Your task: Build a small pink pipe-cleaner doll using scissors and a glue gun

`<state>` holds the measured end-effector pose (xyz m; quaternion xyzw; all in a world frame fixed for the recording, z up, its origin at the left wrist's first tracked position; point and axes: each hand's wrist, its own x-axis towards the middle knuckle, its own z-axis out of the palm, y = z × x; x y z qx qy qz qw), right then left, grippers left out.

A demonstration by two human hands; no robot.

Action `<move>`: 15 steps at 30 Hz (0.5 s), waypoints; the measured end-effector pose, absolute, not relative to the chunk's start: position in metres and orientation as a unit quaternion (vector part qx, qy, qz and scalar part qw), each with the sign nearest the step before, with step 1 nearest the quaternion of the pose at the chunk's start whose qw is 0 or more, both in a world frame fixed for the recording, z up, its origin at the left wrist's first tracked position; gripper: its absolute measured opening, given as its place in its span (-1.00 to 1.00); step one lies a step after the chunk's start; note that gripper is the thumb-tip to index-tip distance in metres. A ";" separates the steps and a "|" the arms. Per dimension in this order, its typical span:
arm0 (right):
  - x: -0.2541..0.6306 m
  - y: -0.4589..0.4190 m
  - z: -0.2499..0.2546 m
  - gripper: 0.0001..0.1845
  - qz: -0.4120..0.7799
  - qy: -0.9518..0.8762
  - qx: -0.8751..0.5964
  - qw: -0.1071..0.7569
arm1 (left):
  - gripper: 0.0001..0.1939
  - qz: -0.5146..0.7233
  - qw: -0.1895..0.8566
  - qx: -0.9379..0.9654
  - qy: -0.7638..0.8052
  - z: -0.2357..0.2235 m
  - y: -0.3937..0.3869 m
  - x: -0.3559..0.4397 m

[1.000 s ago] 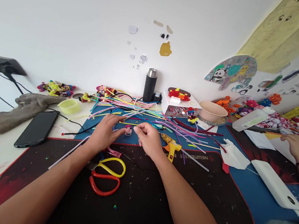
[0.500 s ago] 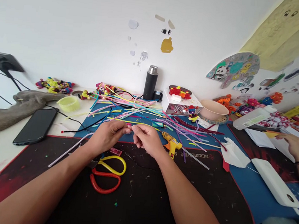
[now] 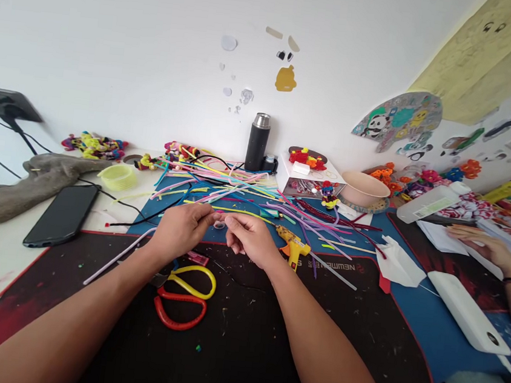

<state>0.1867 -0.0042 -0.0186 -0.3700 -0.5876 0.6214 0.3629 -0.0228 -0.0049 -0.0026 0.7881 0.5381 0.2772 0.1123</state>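
My left hand [image 3: 184, 226] and my right hand [image 3: 249, 238] meet above the far part of the black desk mat [image 3: 248, 349]. Fingers and thumbs of both are pinched close together. Whatever sits between the fingertips is too small and too covered to name; a little pink shows there. Below my left wrist lie scissors [image 3: 187, 297] with one yellow and one red handle. Just right of my right hand is a yellow glue gun [image 3: 294, 247]. Many coloured pipe cleaners [image 3: 232, 192] are spread behind my hands.
A black flask [image 3: 257, 143] stands by the wall, beside a small white drawer box [image 3: 286, 181]. A phone [image 3: 62, 215] lies at left. On the right are a beige bowl [image 3: 365, 189], a white power bank [image 3: 468, 314] and another person's hand [image 3: 482, 243] over paper.
My hands stay almost in place, fingertips still together, with the left fingers shifted slightly. The other person's hand at right has moved left over the paper.
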 end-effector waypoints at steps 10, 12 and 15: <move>0.184 -0.006 -0.019 -0.41 0.602 -0.598 -0.369 0.379 | -0.63 0.322 0.216 0.758 0.525 -0.006 0.000 -0.027; 0.184 -0.007 -0.015 -0.42 0.610 -0.572 -0.370 0.404 | -0.62 0.337 0.225 0.743 0.534 -0.007 0.002 -0.030; 0.185 -0.006 -0.009 -0.44 0.611 -0.518 -0.378 0.464 | -0.61 0.366 0.240 0.710 0.551 -0.012 0.008 -0.040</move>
